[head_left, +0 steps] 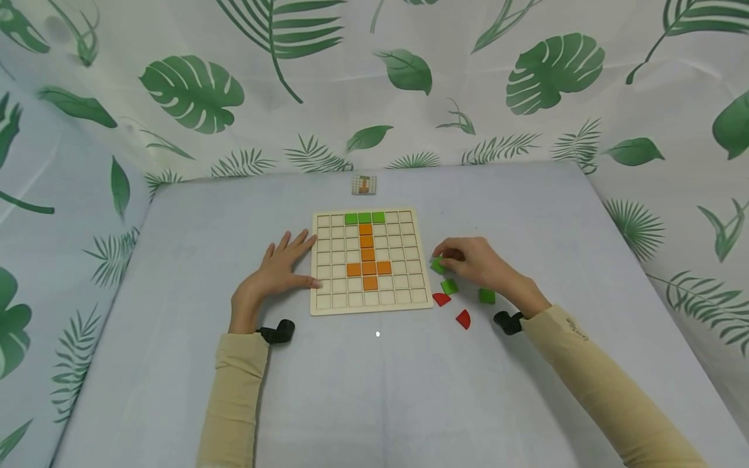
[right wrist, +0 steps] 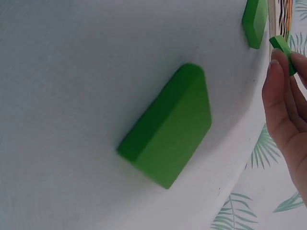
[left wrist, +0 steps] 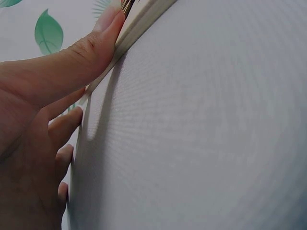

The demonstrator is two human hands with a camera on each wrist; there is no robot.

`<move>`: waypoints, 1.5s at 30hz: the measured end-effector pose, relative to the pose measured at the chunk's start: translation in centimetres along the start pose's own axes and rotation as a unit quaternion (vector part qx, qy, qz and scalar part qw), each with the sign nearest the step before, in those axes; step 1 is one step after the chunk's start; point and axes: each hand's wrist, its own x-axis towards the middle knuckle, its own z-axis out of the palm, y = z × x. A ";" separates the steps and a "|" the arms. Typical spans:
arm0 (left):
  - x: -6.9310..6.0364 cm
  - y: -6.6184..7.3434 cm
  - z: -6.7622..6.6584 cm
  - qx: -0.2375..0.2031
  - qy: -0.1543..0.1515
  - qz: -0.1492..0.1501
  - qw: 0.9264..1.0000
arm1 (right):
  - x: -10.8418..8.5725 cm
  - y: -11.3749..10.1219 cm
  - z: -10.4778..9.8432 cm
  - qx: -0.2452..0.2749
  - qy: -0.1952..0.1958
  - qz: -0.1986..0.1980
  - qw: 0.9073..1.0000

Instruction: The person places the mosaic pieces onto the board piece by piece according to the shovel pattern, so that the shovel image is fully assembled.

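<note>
1. Pinched in a narrow grip between the thumb and fingers of the right hand [head_left: 476, 260] was a green square tile [head_left: 436, 266], seen tilted at the fingertips in the right wrist view.
2. The left hand [head_left: 275, 270] was spread wide at the left edge of a pale wooden grid board [head_left: 339, 286], its thumb resting on the rim.
3. Surface: a table covered with plain white cloth [head_left: 377, 396] supported all parts.
4. Room: white hanging fabric with green printed leaves [head_left: 456, 84] bounded the table's far side and both flanks.
5. Held tile: it was located just beside the board's right edge. Whether it touched the cloth could not be determined.
6. Two loose green square tiles [head_left: 449, 286] lay nearer the person than the grip, one close to the board, the other by the right wrist.
7. Two red quarter-disc pieces [head_left: 463, 319] lay near the board's near right corner.
8. Three green squares [head_left: 365, 218] filled the middle of the far row; seven orange squares [head_left: 367, 241] formed a column with a crossbar.
9. A small printed card [head_left: 364, 185] lay beyond the board's far edge.
</note>
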 end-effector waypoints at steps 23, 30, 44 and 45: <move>-0.3 0.5 -0.2 -0.002 0.001 -0.001 1.000 | 0.1 -1.4 0.9 0.139 -0.060 0.046 0.987; -0.1 0.2 -0.2 0.000 0.001 -0.001 1.000 | 0.2 -2.2 1.3 0.130 -0.059 0.036 0.989; -0.1 0.1 -0.2 0.002 0.000 0.002 1.000 | 1.5 -4.1 2.3 0.095 -0.065 0.003 0.993; 0.0 0.1 -0.1 0.002 0.000 0.002 1.000 | 1.5 -4.3 2.4 0.095 -0.067 0.004 0.993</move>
